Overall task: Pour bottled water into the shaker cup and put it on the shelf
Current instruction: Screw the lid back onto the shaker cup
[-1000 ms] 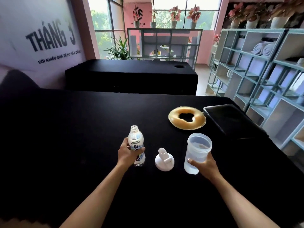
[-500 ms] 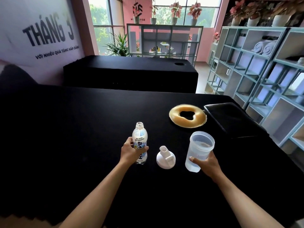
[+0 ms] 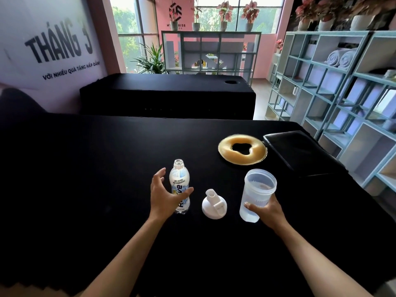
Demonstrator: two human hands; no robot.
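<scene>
An uncapped clear water bottle (image 3: 179,181) with a white and blue label stands upright on the black table (image 3: 85,168). My left hand (image 3: 164,195) is spread open just beside and in front of the bottle, fingers straight, no longer wrapped round it. A translucent shaker cup (image 3: 258,191) without its lid is tilted slightly, and my right hand (image 3: 266,211) grips its lower part. The cup's white lid (image 3: 213,205) with a spout lies on the table between bottle and cup.
A yellow ring cushion (image 3: 242,152) and a black pad (image 3: 300,153) lie at the table's far right. Pale blue open shelves (image 3: 342,99) with rolled towels stand to the right. A second black table (image 3: 167,95) stands behind.
My left hand has let go of the bottle and opened beside it. My right hand has kept its hold on the shaker cup.
</scene>
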